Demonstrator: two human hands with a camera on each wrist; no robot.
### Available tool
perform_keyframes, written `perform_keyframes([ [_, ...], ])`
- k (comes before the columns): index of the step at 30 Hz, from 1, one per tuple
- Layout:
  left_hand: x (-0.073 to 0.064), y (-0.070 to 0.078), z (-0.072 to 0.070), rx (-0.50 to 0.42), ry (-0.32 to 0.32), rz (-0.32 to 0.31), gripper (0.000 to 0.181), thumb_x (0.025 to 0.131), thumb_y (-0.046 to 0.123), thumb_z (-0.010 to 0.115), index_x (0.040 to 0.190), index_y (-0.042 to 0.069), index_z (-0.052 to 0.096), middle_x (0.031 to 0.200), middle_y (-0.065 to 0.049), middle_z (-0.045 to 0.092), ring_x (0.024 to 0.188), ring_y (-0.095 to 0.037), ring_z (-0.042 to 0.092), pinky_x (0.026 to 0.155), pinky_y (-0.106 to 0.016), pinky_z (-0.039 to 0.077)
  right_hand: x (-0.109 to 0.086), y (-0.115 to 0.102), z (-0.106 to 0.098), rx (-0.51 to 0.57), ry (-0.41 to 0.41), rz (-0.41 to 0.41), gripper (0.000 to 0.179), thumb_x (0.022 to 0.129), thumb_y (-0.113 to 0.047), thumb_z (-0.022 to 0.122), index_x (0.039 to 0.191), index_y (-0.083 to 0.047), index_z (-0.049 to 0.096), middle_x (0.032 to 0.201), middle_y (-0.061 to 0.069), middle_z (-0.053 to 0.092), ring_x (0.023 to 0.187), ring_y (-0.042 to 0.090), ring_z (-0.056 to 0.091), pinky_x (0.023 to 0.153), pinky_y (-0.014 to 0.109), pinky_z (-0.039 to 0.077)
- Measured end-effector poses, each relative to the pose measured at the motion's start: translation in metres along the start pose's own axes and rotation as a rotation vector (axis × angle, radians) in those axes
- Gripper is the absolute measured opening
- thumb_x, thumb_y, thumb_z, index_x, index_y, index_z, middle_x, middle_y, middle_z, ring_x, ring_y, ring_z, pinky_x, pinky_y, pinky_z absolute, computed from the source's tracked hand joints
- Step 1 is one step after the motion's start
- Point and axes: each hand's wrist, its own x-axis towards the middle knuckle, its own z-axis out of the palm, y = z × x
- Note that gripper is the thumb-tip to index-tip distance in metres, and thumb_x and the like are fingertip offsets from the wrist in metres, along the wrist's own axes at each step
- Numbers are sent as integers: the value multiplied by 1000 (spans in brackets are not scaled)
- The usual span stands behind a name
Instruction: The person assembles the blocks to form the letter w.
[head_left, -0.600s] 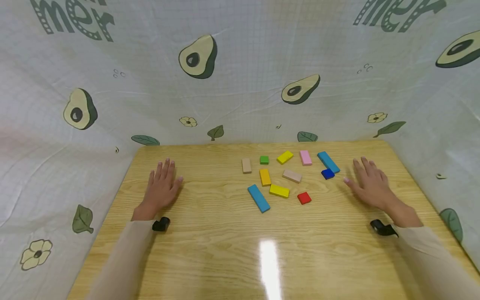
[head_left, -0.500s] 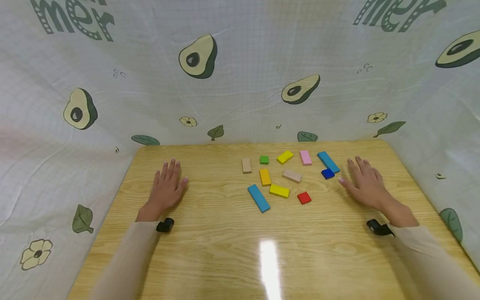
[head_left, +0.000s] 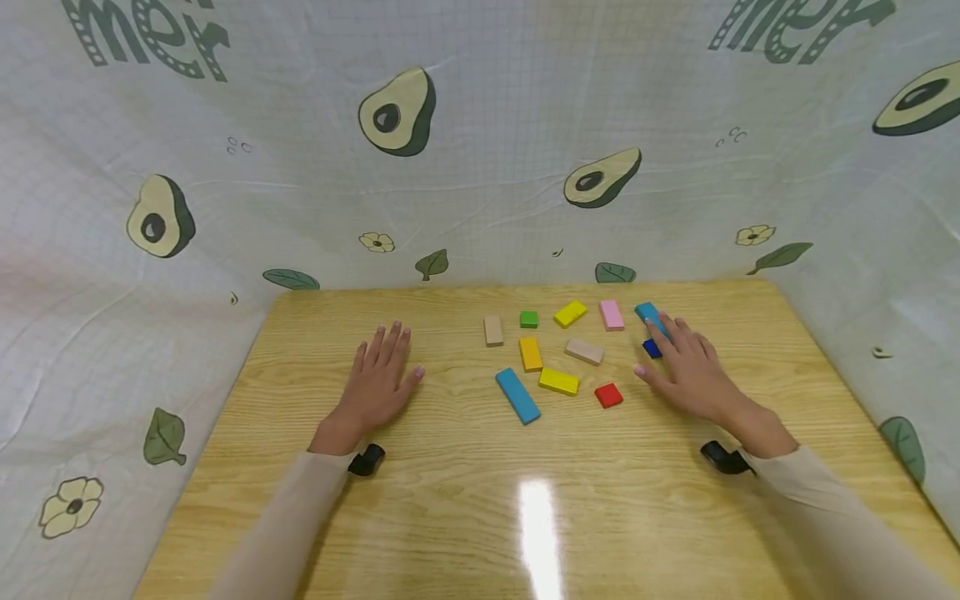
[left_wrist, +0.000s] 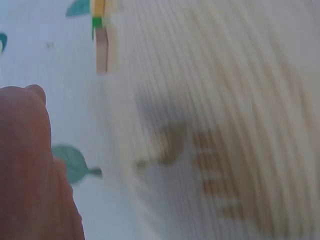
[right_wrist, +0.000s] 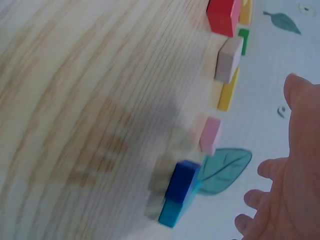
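Note:
My left hand [head_left: 375, 379] hovers palm down over the left of the wooden table [head_left: 420, 508], fingers straight, holding nothing. My right hand [head_left: 693, 371], also flat and holding nothing, overlaps a long light blue block [head_left: 649, 314] and a dark blue block [head_left: 651, 348] in the head view. The right wrist view has both blue blocks off its fingertips. Left of that hand lie a red block [head_left: 608, 395], a pink block [head_left: 611, 316] and a pale wooden block [head_left: 584, 352]. Nearest my left hand are a tan block [head_left: 492, 331] and a long blue block [head_left: 517, 396].
Between the hands also lie a green block [head_left: 528, 319], an orange-yellow block [head_left: 530, 354] and two yellow blocks, one at the back [head_left: 571, 314] and one in front [head_left: 558, 382]. A white printed sheet [head_left: 480, 167] walls the table's back and sides.
Both hands have moved inward: the left one to the right, the right one to the left, now partly covering the two blue blocks. The blocks have not moved.

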Motion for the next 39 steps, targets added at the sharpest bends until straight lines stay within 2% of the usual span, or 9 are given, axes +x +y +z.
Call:
perform_keyframes([
  [7, 1, 34, 9, 7, -47, 56, 78, 113, 45, 46, 171, 6, 13, 178, -13, 6, 164, -38, 3, 129, -61, 3, 9, -17, 8, -5, 4, -51, 82, 106, -45, 62, 164, 3, 30, 171, 30, 19, 156, 56, 16, 117, 76, 15],
  [14, 1, 57, 14, 6, -79, 102, 79, 112, 48, 47, 171, 7, 13, 178, -13, 6, 164, -37, 3, 129, -62, 4, 16, -29, 16, 0, -7, -80, 81, 106, -44, 62, 165, 1, 30, 170, 31, 21, 155, 56, 17, 119, 76, 14],
  [26, 4, 85, 23, 28, -143, 134, 80, 112, 53, 44, 171, 10, 14, 179, -10, 7, 164, -35, 5, 129, -61, 7, 24, -50, 22, -10, -19, -136, 81, 104, -37, 67, 164, 4, 30, 169, 31, 22, 154, 55, 21, 120, 72, 16],
  [33, 5, 100, 30, 23, -162, 149, 80, 111, 54, 45, 172, 12, 16, 179, -9, 10, 164, -37, 8, 129, -61, 10, 30, -62, 27, -9, -26, -164, 80, 104, -32, 67, 164, 4, 29, 170, 30, 22, 154, 53, 22, 122, 69, 15],
  [39, 6, 113, 37, 58, -170, 157, 81, 110, 58, 45, 171, 12, 18, 178, -9, 13, 164, -37, 11, 129, -59, 12, 37, -72, 31, -16, -30, -185, 79, 105, -33, 66, 165, 3, 29, 169, 29, 24, 154, 51, 24, 123, 69, 14],
])
